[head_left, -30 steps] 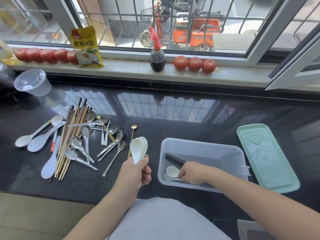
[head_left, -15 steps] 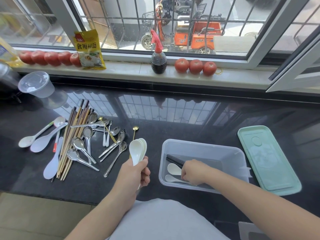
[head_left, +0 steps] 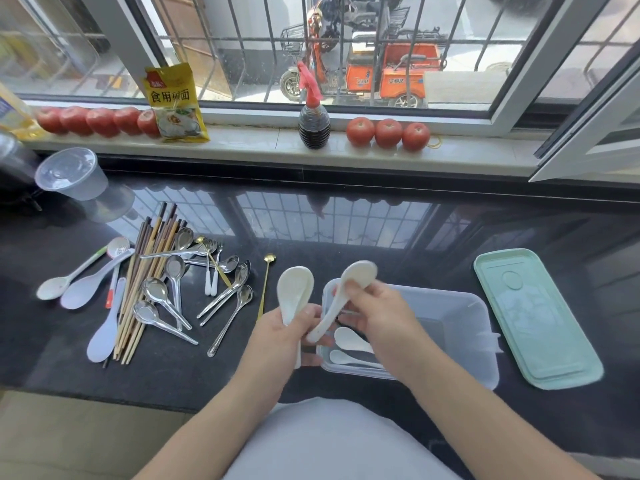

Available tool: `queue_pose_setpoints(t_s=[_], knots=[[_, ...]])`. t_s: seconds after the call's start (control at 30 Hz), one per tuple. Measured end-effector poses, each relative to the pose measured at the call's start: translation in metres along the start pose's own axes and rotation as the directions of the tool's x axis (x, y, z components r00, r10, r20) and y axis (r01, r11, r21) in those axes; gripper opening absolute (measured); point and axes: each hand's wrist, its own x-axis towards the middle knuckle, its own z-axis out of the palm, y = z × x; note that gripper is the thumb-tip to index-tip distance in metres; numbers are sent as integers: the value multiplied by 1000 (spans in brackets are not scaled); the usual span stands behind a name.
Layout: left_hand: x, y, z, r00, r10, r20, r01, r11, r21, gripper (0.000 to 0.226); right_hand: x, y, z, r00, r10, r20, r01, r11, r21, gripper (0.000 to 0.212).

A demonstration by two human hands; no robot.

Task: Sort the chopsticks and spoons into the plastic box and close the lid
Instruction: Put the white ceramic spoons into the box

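Views: one, head-worn, wide-angle.
Position: above the near edge of the counter (head_left: 346, 216), at the person's own eye level.
Facing: forward and steeply down, toward the window (head_left: 381, 46) behind the counter.
Nearness: close; both forearms enter from the bottom edge, left hand (head_left: 280, 336) and right hand (head_left: 384, 313) near frame centre.
Span: counter from edge to edge, windowsill (head_left: 263, 143), street beyond the bars.
Distortion: straight lines bow toward the borders.
Shared field: none, single view.
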Motion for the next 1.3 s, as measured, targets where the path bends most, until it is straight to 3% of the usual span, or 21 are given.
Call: queue_pose_setpoints(t_s=[0.03,0.07,0.1,0.13,0.17,0.2,0.23,0.3,0.37,0.67,0.73,0.8,0.9,0.97,1.0,1.07,1.13,1.23,1.3], knots=[[2,-2,-1,997,-16,-70,14,1000,-28,22,4,-7,-9,997,-47,-68,47,999,-2,25],[4,-4,-4,991,-33,-126,25,998,-62,21,8,-16,-19,987,-114,-110,95,982,-162,26],[7,-6,-8,984,-50,-171,36,996,-85,23,15,-22,-34,981,-176,-79,121,879,-461,28],[9,-8,-13,978,-69,-195,48,993,-111,24,24,-22,-48,986,-169,0,110,638,-762,32],[11,-9,-16,976,-86,-200,58,988,-142,25,31,-18,-58,995,-84,62,86,319,-944,35],[12,-10,-19,977,-99,-190,67,983,-168,26,37,-10,-64,995,26,96,94,62,-994,37],[12,-11,-19,978,-106,-180,73,980,-184,27,42,2,-68,985,120,126,135,-76,-988,36],[12,-13,-16,979,-108,-174,76,980,-183,25,51,27,-65,955,260,142,195,-191,-962,32],[13,-14,-14,976,-107,-191,77,984,-160,23,61,44,-58,938,308,160,234,-222,-947,34],[10,-15,-15,981,-104,-163,85,989,-118,24,84,66,-40,961,210,179,256,-435,-863,23],[11,-14,-14,982,-98,-162,82,991,-103,25,81,61,-39,967,190,172,233,-377,-896,29],[10,-12,-12,985,-91,-148,76,992,-100,25,74,47,-43,978,169,124,155,-179,-972,40],[6,-6,-9,994,-82,-78,70,987,-146,26,49,16,-45,983,174,66,9,310,-951,42],[3,-2,-4,997,-73,13,74,985,-157,27,21,-2,-37,978,172,115,-23,643,-766,32],[2,-1,0,996,-63,65,71,988,-135,28,8,-9,-29,977,148,156,-12,761,-649,25],[0,0,9,984,-41,175,47,998,-34,37,-9,-16,-16,972,54,227,63,876,-479,20],[0,1,18,965,-46,260,38,999,37,42,-15,-11,-6,976,-9,219,90,927,-363,33],[0,-1,19,946,-107,305,88,993,74,40,-17,-8,-1,992,56,111,-34,980,-194,39],[0,-6,15,958,-123,259,106,991,79,39,-12,-11,-9,999,50,-6,-51,998,-33,39]])
